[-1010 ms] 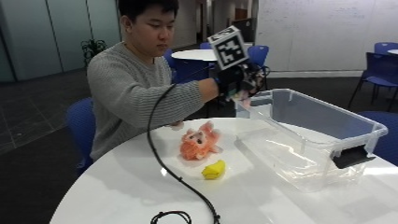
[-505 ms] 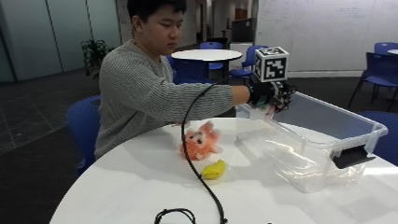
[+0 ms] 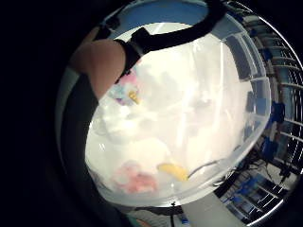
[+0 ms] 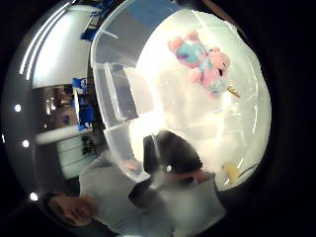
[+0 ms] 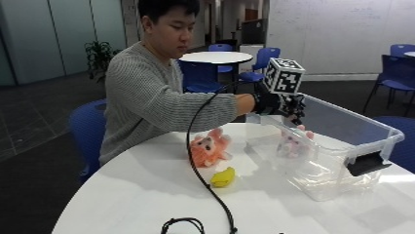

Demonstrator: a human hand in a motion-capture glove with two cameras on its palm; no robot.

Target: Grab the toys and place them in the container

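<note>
Right hand: black glove, held over the near end of the container, fingers pointing down and loosely spread, gripping nothing. Bare fingertips show below the glove, just above the pink toy.

Pink toy: soft plush, pink body with blue and purple patches, stubby rounded limbs, a small yellow point beside its head. In the thumb side palm view it lies on the container floor, apart from the hand; in the outside view it shows as a pale blur behind the near wall.

Container: clear plastic bin, rectangular with rounded corners, thin glossy walls, a thick rim and a dark clip handle on the end nearest the camera. It stands on the table to the person's right. The palm views look straight down into it — the floor is bright and smooth.

Orange toy: fuzzy plush, orange with a lighter face, lumpy outline. It sits on the table just beside the container, outside the near wall. Through the plastic it appears as a reddish smear in the little finger side palm view.

Yellow toy: small, smooth, curved like a banana, lying on the table near the orange toy — toward the camera, not touching it.

Table: round, white, matt top.

Person: seated on a blue chair, grey ribbed sweater, right arm stretched out over the table toward the container.
</note>
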